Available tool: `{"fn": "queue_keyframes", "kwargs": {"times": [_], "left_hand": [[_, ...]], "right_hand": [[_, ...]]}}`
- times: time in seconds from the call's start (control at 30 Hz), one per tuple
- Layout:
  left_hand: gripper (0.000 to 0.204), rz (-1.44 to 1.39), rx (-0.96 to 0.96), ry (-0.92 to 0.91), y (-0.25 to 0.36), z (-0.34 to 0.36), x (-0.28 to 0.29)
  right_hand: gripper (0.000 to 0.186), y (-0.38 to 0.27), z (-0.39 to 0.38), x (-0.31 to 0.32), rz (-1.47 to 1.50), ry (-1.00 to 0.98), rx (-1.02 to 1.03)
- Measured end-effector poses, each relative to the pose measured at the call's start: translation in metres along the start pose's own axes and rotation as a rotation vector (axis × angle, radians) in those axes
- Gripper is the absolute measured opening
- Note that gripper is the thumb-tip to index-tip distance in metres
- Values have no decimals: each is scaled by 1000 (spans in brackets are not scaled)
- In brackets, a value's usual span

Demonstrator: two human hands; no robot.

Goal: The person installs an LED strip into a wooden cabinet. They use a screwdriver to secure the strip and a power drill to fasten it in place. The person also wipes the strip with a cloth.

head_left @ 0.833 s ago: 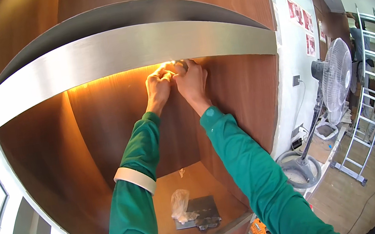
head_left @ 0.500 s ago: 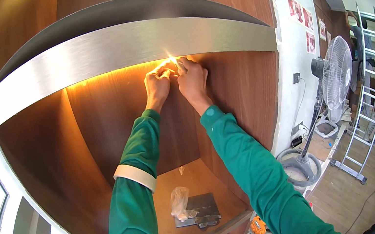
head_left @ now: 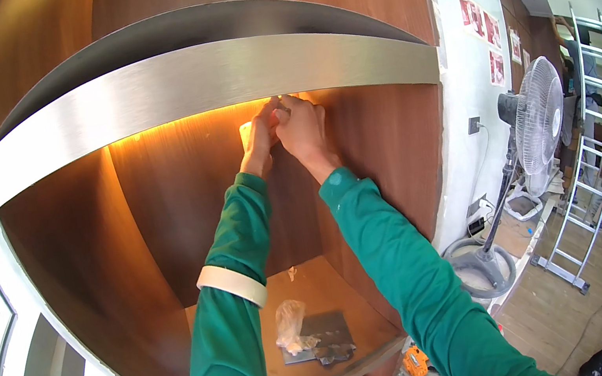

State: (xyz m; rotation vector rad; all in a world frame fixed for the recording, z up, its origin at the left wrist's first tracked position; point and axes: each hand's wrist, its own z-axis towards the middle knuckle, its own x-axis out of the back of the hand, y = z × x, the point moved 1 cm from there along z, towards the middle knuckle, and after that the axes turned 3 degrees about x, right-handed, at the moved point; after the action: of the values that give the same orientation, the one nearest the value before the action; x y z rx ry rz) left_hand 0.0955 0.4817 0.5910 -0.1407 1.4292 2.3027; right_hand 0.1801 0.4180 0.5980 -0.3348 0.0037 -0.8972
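Both my hands are raised together under the brushed-metal band (head_left: 203, 77) that fronts the shelf of a brown wood cabinet. The fingers of my left hand (head_left: 258, 143) are pinched against those of my right hand (head_left: 304, 131), just below the band's lower edge. What they grip is small and hidden by the fingers. Warm yellow light (head_left: 186, 122) glows along the underside of the shelf and onto the left hand. A pale roll of tape (head_left: 231, 283) sits around my left green sleeve.
On the cabinet's bottom board (head_left: 284, 374) lie a dark flat plate (head_left: 326, 331) and a crumpled clear plastic bag (head_left: 289, 321). To the right stand a pedestal fan (head_left: 538, 112) and an aluminium ladder (head_left: 590, 155). An orange tool (head_left: 415, 362) is below the cabinet.
My left hand has moved slightly right, close against the right hand. A bright point of light between the fingers no longer shows. The view has shifted a little.
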Motion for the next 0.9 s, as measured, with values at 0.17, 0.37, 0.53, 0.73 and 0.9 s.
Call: {"fn": "queue_keyframes", "kwargs": {"times": [0.17, 0.37, 0.53, 0.73, 0.9], "left_hand": [[34, -54, 37, -11, 1, 1, -7], [39, 4, -48, -29, -9, 0, 11], [27, 495, -185, 29, -19, -12, -22], [27, 219, -472, 308, 20, -75, -23], [33, -10, -678, 98, 67, -245, -87]], "right_hand": [[17, -8, -21, 39, -76, 44, -180], [29, -88, -187, 176, 1211, 69, -798], [36, -73, -341, 321, 1376, 76, -1181], [23, -56, -491, 464, 399, 272, -1324], [10, -38, -648, 510, -260, -21, -1331]]}}
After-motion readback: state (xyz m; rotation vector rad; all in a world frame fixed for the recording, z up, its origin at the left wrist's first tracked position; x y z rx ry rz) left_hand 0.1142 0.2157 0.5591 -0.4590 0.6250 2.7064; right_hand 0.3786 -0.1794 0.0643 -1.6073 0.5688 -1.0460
